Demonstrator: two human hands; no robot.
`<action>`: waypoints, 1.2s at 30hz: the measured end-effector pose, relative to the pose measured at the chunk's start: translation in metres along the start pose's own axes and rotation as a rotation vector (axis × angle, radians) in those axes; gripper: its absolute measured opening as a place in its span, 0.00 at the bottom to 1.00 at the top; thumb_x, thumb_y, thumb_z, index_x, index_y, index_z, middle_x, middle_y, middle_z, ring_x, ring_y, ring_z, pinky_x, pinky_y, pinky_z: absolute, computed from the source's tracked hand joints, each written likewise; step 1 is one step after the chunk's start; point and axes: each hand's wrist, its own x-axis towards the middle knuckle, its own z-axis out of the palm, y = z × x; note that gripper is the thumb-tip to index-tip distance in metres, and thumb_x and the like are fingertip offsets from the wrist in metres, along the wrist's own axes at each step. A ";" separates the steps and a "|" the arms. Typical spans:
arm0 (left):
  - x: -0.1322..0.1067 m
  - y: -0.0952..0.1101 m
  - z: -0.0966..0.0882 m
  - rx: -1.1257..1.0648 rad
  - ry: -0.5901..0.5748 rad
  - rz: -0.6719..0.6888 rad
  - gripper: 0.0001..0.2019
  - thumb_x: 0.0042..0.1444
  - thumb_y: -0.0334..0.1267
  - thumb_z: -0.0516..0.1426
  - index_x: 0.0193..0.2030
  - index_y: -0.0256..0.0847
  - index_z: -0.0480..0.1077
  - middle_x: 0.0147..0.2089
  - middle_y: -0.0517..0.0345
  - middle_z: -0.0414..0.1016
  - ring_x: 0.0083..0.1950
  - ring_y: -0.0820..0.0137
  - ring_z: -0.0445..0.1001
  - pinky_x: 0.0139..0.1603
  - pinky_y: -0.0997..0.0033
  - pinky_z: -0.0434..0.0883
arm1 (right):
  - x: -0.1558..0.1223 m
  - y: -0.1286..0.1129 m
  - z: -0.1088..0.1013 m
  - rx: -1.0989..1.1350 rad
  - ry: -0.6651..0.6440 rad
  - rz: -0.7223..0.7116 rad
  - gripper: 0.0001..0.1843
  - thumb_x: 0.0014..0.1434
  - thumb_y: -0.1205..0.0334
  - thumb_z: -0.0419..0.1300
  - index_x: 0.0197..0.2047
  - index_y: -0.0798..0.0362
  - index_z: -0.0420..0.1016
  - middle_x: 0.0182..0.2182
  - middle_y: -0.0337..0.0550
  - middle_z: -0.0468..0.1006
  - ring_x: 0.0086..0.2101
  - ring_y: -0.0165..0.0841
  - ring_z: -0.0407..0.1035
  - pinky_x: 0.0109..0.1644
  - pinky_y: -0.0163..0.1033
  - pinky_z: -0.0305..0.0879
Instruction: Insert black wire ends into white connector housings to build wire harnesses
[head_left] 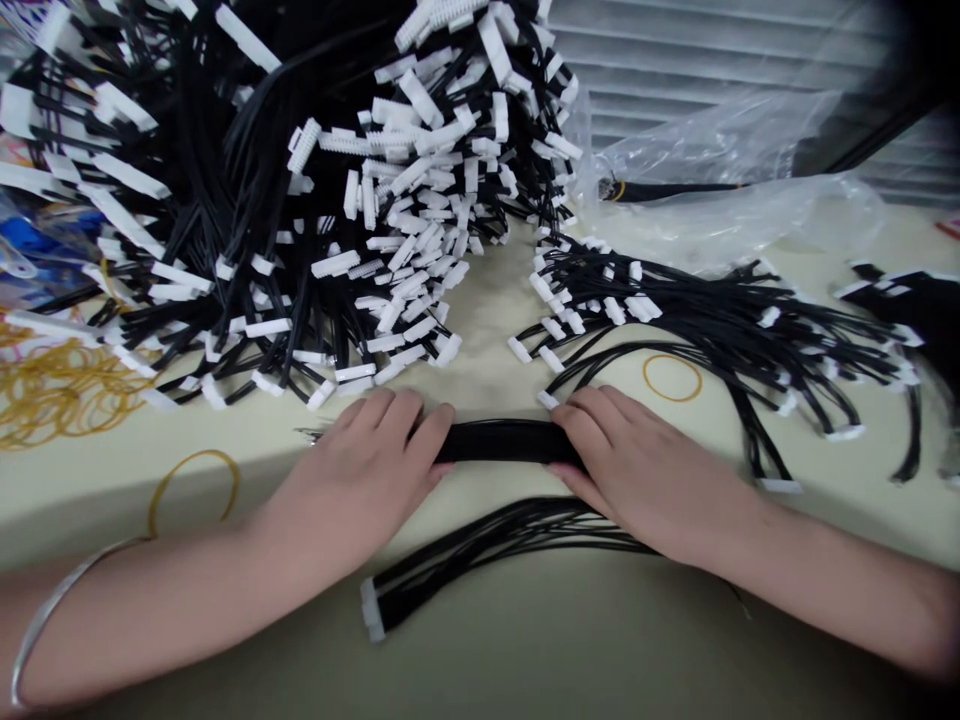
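Observation:
A flat bundle of black wires [499, 441] stretches level between my two hands. My left hand [379, 450] is closed around its left part, and bare silvery wire ends poke out past the fingers. Gripping the other side is my right hand [630, 460], which hides that end of the bundle. Just below lies a black wire harness [465, 545] with a white connector [372, 609] at its left end; its right part passes beneath my right forearm. Close above my right hand, a small white connector on black wires [548, 399] rests on the table.
A large heap of black harnesses with white connectors [409, 250] fills the back left. Smaller harnesses [720, 310] lie at right, before a clear plastic bag [720, 215]. Yellow rubber bands [67, 385] are piled at left; single bands [193, 455] lie on the table [600, 650].

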 end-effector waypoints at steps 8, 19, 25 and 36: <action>0.000 -0.002 -0.001 -0.094 0.044 0.029 0.28 0.61 0.50 0.47 0.57 0.26 0.63 0.59 0.35 0.62 0.61 0.49 0.59 0.57 0.48 0.64 | -0.002 0.001 -0.005 0.017 -0.004 0.029 0.27 0.62 0.48 0.48 0.53 0.63 0.65 0.41 0.56 0.67 0.43 0.46 0.62 0.45 0.52 0.65; 0.001 -0.006 -0.007 -0.056 0.034 0.057 0.27 0.60 0.46 0.51 0.57 0.22 0.63 0.57 0.34 0.67 0.59 0.50 0.65 0.56 0.50 0.68 | -0.003 0.001 -0.005 0.179 0.046 0.059 0.24 0.63 0.53 0.49 0.56 0.62 0.63 0.50 0.56 0.65 0.50 0.42 0.62 0.53 0.48 0.65; 0.002 -0.002 -0.014 -0.072 0.050 0.059 0.22 0.51 0.38 0.61 0.50 0.24 0.69 0.42 0.41 0.74 0.42 0.53 0.74 0.41 0.52 0.75 | -0.002 0.002 -0.006 0.294 0.039 0.067 0.20 0.63 0.56 0.51 0.54 0.58 0.63 0.47 0.51 0.67 0.48 0.37 0.63 0.52 0.45 0.66; -0.002 -0.016 -0.032 -0.083 -0.003 0.066 0.25 0.60 0.47 0.51 0.55 0.25 0.66 0.54 0.37 0.70 0.53 0.52 0.70 0.51 0.52 0.69 | -0.001 0.002 -0.013 0.199 0.091 -0.045 0.27 0.64 0.52 0.49 0.60 0.63 0.59 0.56 0.57 0.63 0.55 0.41 0.59 0.56 0.49 0.64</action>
